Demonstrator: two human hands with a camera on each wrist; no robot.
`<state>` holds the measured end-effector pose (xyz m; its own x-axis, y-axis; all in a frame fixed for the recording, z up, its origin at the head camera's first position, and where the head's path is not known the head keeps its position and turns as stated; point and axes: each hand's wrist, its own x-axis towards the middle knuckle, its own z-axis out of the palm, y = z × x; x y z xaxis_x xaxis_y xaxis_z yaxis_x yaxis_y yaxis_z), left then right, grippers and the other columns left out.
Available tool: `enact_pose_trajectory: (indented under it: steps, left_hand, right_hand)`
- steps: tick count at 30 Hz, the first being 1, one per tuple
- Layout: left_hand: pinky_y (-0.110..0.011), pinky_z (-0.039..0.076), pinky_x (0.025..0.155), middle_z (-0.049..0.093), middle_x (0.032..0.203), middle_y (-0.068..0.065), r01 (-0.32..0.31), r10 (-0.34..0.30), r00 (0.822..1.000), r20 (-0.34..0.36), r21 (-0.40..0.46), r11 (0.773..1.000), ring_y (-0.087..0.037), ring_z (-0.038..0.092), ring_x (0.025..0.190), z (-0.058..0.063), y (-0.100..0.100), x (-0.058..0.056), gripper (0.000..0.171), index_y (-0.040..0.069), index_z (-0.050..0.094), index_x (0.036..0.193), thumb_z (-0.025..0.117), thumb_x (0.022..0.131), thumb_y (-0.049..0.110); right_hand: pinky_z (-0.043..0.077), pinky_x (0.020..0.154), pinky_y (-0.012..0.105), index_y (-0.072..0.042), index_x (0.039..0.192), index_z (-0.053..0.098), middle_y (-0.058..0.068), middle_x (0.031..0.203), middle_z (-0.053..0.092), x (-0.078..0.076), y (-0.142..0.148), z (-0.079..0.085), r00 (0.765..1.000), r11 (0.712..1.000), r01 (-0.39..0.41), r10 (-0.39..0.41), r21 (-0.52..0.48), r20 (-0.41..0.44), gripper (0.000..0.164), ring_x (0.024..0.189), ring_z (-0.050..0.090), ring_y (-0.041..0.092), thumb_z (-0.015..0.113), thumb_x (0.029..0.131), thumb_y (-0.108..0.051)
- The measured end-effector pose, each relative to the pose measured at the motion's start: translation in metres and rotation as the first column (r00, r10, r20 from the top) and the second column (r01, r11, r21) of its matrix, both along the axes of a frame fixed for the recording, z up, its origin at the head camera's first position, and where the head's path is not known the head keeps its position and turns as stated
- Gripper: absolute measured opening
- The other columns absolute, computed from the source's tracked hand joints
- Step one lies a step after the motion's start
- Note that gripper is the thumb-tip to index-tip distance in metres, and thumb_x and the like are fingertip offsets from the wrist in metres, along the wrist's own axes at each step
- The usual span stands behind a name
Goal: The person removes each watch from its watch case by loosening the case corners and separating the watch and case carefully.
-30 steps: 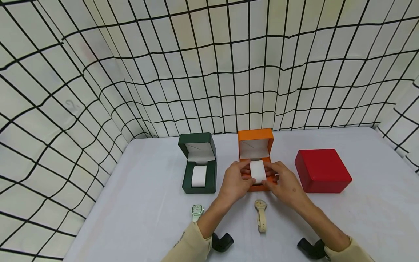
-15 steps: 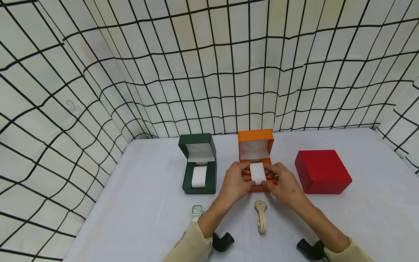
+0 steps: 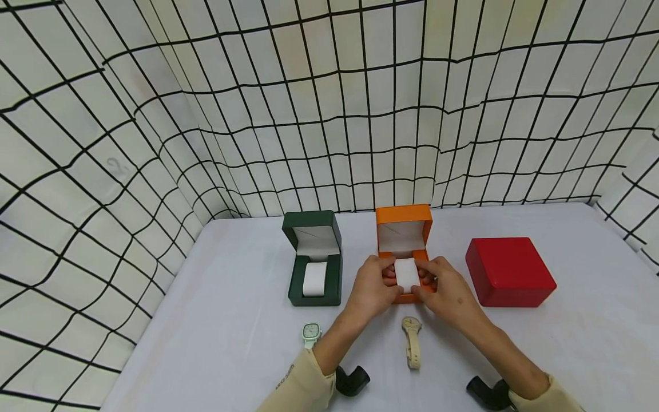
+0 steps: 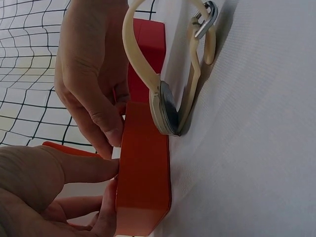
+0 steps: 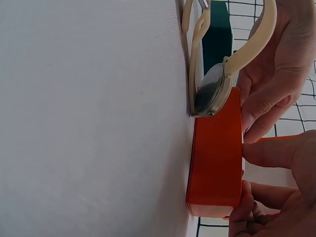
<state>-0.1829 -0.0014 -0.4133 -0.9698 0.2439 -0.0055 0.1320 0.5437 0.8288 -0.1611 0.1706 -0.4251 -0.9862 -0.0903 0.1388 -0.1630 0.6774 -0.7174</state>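
In the head view, a white watch cushion (image 3: 407,274) sits at the open orange watch box (image 3: 404,213). My left hand (image 3: 373,287) pinches its left side, thumb at the near edge. From the right, my right hand (image 3: 444,289) pinches the opposite side the same way. Both wrist views show the fingertips at the rim of the box, where the cushion is mostly hidden. A cream wristwatch (image 3: 412,341) lies on the table in front of the orange box. Near my left forearm is a pale green wristwatch (image 3: 311,333), its strap partly covered.
An open green watch box (image 3: 334,280) with a white cushion (image 3: 314,279) stands left of the orange one. To the right is a closed red box (image 3: 507,269). Black wire mesh (image 3: 355,120) rises behind the white table (image 3: 226,320).
The white cushion and both hands have sunk slightly toward the orange box, still pinched from both sides. The boxes and watches stay put; the head view has shifted a little.
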Motion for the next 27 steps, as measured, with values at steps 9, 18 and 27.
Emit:
enact_pose_trajectory:
  steps: [9,18,27]
  left_hand:
    - [-0.018,0.056,0.073,0.057,0.107,-0.013,0.010,-0.010,1.000,0.019,-0.021,1.000,-0.011,0.057,0.087,-0.002,0.002,-0.002,0.063,-0.006,0.059,0.142,0.081,0.083,-0.004]
    - [-0.021,0.053,0.073,0.055,0.105,-0.012,-0.001,0.001,1.000,-0.016,-0.009,1.000,-0.015,0.054,0.088,-0.001,0.004,-0.003,0.054,-0.003,0.065,0.134,0.081,0.083,-0.001]
    - [-0.029,0.055,0.093,0.052,0.130,-0.008,-0.070,0.071,0.994,-0.082,0.008,0.997,-0.022,0.058,0.108,0.002,0.017,0.006,0.047,0.009,0.064,0.138,0.077,0.092,0.009]
  right_hand:
    - [0.047,0.067,0.021,0.005,0.137,0.064,0.015,0.104,0.057,0.001,0.006,0.000,0.999,0.997,0.016,-0.018,0.080,0.026,0.056,0.090,0.053,0.021,0.081,0.088,-0.013]
    - [0.060,0.076,0.030,0.002,0.131,0.068,0.016,0.111,0.062,0.007,0.019,0.007,1.000,1.000,-0.021,0.021,0.023,0.000,0.046,0.096,0.061,0.023,0.080,0.089,-0.012]
    - [0.064,0.083,0.037,-0.003,0.130,0.067,0.015,0.116,0.065,0.014,0.033,0.019,0.989,1.000,-0.008,0.008,-0.003,-0.147,0.044,0.102,0.066,0.026,0.081,0.088,-0.007]
